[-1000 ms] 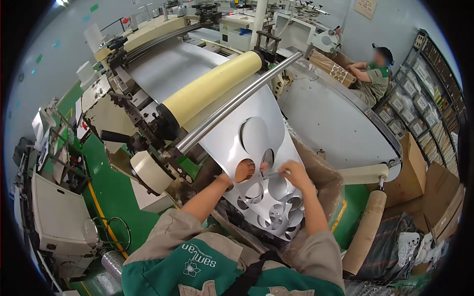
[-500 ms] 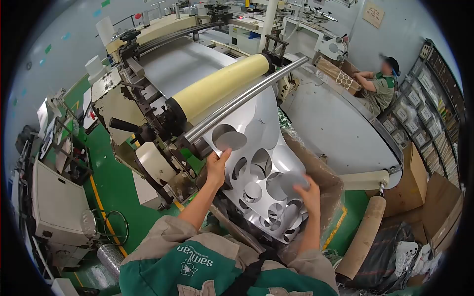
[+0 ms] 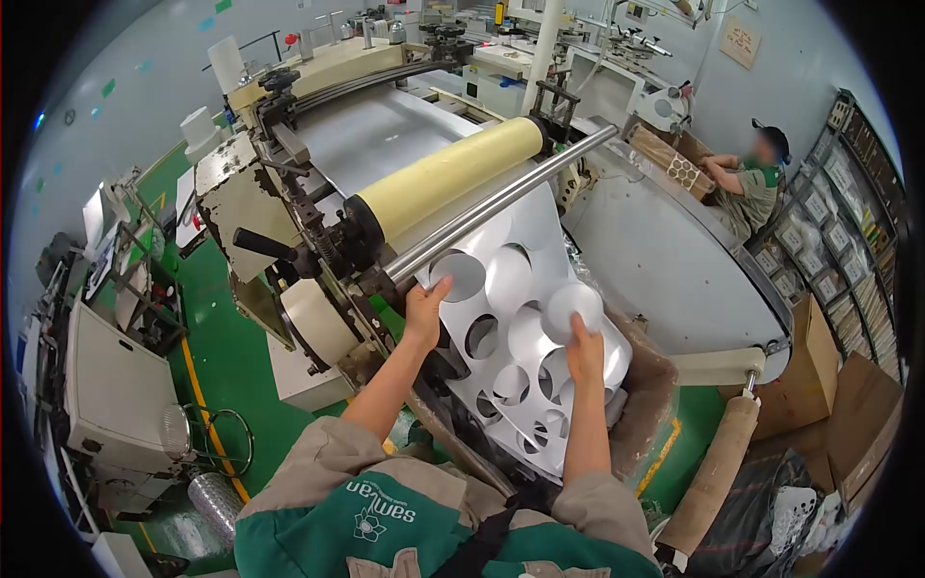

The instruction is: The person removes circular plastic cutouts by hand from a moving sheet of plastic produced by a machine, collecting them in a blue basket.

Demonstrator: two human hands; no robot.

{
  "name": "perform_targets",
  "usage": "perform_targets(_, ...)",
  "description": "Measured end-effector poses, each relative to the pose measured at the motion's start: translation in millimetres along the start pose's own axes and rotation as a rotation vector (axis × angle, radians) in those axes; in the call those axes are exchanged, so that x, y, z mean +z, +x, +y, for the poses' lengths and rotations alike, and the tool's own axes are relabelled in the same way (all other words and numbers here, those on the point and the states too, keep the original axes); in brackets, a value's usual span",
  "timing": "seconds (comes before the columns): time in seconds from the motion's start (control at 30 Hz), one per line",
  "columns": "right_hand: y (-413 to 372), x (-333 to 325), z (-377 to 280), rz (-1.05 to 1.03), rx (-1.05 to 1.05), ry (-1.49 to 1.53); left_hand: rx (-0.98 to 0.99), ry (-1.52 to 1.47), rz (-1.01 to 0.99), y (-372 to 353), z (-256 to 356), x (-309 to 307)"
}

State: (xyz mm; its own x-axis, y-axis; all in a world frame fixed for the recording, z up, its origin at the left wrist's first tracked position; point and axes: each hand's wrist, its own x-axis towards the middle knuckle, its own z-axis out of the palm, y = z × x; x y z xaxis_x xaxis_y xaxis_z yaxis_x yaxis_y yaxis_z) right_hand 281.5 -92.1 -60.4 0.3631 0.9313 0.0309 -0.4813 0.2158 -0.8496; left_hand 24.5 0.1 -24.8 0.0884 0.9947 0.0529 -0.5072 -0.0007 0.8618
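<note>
A silver sheet (image 3: 536, 435) full of round cut-outs hangs down from under the steel bar (image 3: 501, 204) of a machine. Near its upper left part, my left hand (image 3: 422, 316) is closed with thumb and fingers at the edge of a grey disc (image 3: 459, 279). My right hand (image 3: 584, 349) pinches a pale disc (image 3: 570, 310) at its lower edge, over the right part of the sheet. More discs overlap the holes between the hands. The lower end of the sheet lies in a large brown cardboard box (image 3: 647, 403).
Above the bar runs a yellow roller (image 3: 453, 178). A black handle (image 3: 265, 245) sticks out at the machine's left. To the right are a broad grey panel (image 3: 665, 260), a brown roll (image 3: 711, 482) and opened cartons (image 3: 848, 409). Another person (image 3: 752, 183) works at a box farther back.
My right hand has moved up and slightly left, bringing its disc higher over the sheet. My left hand stays at its disc near the bar. The camera view has shifted slightly.
</note>
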Motion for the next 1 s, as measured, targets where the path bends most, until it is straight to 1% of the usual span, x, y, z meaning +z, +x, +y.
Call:
perform_targets(0.03, 8.4, 26.3, -9.6, -0.111, 0.011, -0.129, 0.005, 0.017, 0.001, -3.0, 2.3, 3.4)
perform_targets(0.07, 17.0, 57.3, -18.7, -0.221, 0.021, -0.258, -0.029, -0.021, -0.036, -3.1, 0.6, 0.7)
perform_targets(0.13, 18.7, 126.8, -39.2, -0.449, -0.146, -0.400, -0.081, -0.016, -0.106, -8.7, 4.5, -1.5)
perform_targets(0.2, 33.0, 140.9, -27.8, -0.523, -0.058, -0.518, -0.100, -0.042, -0.164, -10.8, 7.6, -7.8)
perform_targets(0.23, 39.8, 143.0, -20.9, -0.565, -0.017, -0.576, -0.235, -0.139, -0.207, -13.3, 14.7, -10.0)
perform_targets(0.27, 37.6, 134.0, -12.5, -0.452, -0.053, -0.444, -0.269, -0.206, -0.208, -10.0, 2.0, -26.2)
perform_targets(0.3, 40.8, 114.3, 5.3, -0.343, -0.070, -0.233, -0.295, -0.382, -0.266, -12.4, 5.6, -27.0)
perform_targets(0.33, 32.9, 97.8, 7.3, -0.187, -0.010, -0.031, -0.322, -0.560, -0.324, -15.0, 8.4, -27.5)
perform_targets(0.37, 31.4, 71.0, 18.0, -0.089, -0.008, 0.111, -0.304, -0.490, -0.318, -14.7, 1.0, -30.8)
perform_targets(0.4, 26.9, 44.2, 25.6, -0.010, -0.032, 0.130, -0.315, -0.354, -0.337, -8.2, -10.8, -36.1)
perform_targets(0.43, 25.4, 16.6, 28.1, 0.016, -0.036, 0.016, -0.360, -0.314, -0.319, -1.5, -16.7, -35.2)
perform_targets(0.47, 26.9, -1.7, 28.1, 0.050, -0.057, -0.035, -0.402, -0.275, -0.307, 8.7, -23.1, -32.7)
perform_targets(0.5, 27.3, 4.1, 7.9, -0.002, -0.093, -0.246, -0.447, -0.302, -0.305, 20.0, -34.3, -34.3)
perform_targets(0.53, 27.1, 9.9, -14.6, -0.049, -0.123, -0.458, -0.495, -0.449, -0.239, 31.2, -46.3, -34.7)
perform_targets(0.6, 22.9, 63.4, -75.5, -0.286, -0.117, -0.830, -0.331, -0.388, -0.548, 52.8, -72.7, -39.6)
perform_targets(0.67, 42.6, 89.2, -86.8, -0.470, -0.131, -1.379, 0.235, 0.529, -0.847, 47.1, -36.6, 7.0)
perform_targets(0.7, 49.5, 100.1, -85.1, -0.555, -0.269, -1.534, -0.382, -0.188, -0.828, 40.9, -28.1, 18.1)
perform_targets(0.77, 65.3, 88.7, -65.2, -0.628, -0.338, -1.560, -0.179, 0.145, -0.901, 30.8, -25.0, 23.1)
perform_targets(0.8, 75.1, 79.6, -51.9, -0.667, -0.376, -1.571, -0.296, -0.092, -0.807, 24.5, -25.9, 24.3)
perform_targets(0.83, 74.7, 62.5, -41.9, -0.589, -0.360, -1.469, -0.387, -0.327, -0.677, 21.4, -26.5, 19.3)
perform_targets(0.87, 67.3, 39.3, -31.3, -0.495, -0.389, -1.379, -0.470, -0.561, -0.540, 19.0, -29.2, 12.7)
perform_targets(0.9, 51.5, 16.3, -26.4, -0.335, -0.253, -1.413, -0.346, -0.486, -0.452, 16.8, -32.2, 2.2)
perform_targets(0.93, 39.2, -28.6, -2.2, -0.214, -0.283, -1.195, -0.315, -0.476, -0.316, 8.2, -21.7, 3.3)
perform_targets(0.97, 0.8, -37.2, 4.7, 0.068, -0.036, -0.683, -0.286, -0.465, -0.179, -5.7, -3.6, 8.8)
perform_targets(1.0, -12.2, -108.1, 48.8, 0.083, 0.292, -0.569, -0.262, -0.452, -0.039, -17.1, 5.5, 9.3)
